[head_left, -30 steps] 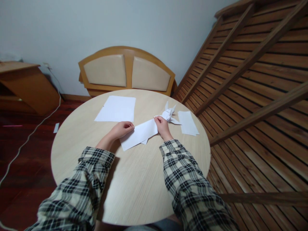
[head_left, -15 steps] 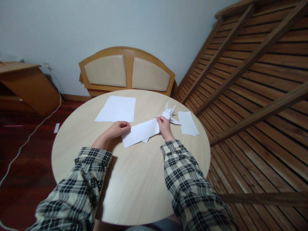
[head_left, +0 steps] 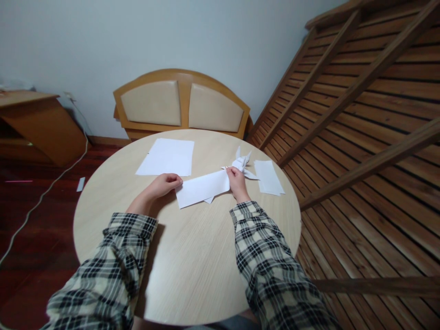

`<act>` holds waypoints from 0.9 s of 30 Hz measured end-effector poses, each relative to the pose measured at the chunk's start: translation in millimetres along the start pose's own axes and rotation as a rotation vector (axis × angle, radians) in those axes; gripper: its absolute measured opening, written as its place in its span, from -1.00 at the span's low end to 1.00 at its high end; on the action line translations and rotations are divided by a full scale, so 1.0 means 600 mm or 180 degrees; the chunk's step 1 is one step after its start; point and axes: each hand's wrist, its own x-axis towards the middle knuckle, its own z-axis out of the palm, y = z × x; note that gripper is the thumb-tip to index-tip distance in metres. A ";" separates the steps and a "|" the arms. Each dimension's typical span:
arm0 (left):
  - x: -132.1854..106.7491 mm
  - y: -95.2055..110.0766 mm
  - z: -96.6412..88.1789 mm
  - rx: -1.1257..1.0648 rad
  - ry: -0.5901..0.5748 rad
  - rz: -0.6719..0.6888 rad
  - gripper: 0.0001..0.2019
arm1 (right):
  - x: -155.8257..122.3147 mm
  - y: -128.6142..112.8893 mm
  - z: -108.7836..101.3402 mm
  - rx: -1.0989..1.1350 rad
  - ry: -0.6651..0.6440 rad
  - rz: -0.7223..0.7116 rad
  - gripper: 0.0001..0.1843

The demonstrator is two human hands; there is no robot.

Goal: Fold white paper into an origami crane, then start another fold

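A long white sheet of paper (head_left: 202, 188) is stretched slightly aslant above the round table (head_left: 192, 256). My left hand (head_left: 165, 184) pinches its left end between thumb and fingers. At the other end, my right hand (head_left: 236, 179) grips the upper right corner. Under the sheet's lower edge a small corner of another white piece (head_left: 209, 200) peeks out. Just behind my right hand sit folded white paper pieces with pointed tips (head_left: 242, 161), partly hidden by it.
A stack of white paper (head_left: 168, 156) lies at the table's far left, and smaller white sheets (head_left: 269, 177) at the right. Beyond stands a padded headboard (head_left: 185, 103). A slatted wooden frame (head_left: 360, 151) leans along the right side. A white cable (head_left: 41, 197) crosses the floor at left.
My left hand has shifted slightly left, to the very edge of the sheet. The sheet and my right hand have moved a little to the right.
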 end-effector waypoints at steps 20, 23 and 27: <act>-0.001 0.003 0.008 -0.0395 0.0067 -0.0138 -0.83 | 0.011 0.017 -0.021 0.0023 0.0238 0.0158 -0.59; -0.001 0.004 0.009 -0.0405 0.0083 -0.0159 -0.84 | 0.009 0.015 -0.021 0.0096 0.0254 0.0197 -0.62; -0.003 0.007 0.008 -0.0332 0.0103 -0.0152 -0.84 | 0.008 0.013 -0.023 0.0062 0.0254 0.0185 -0.62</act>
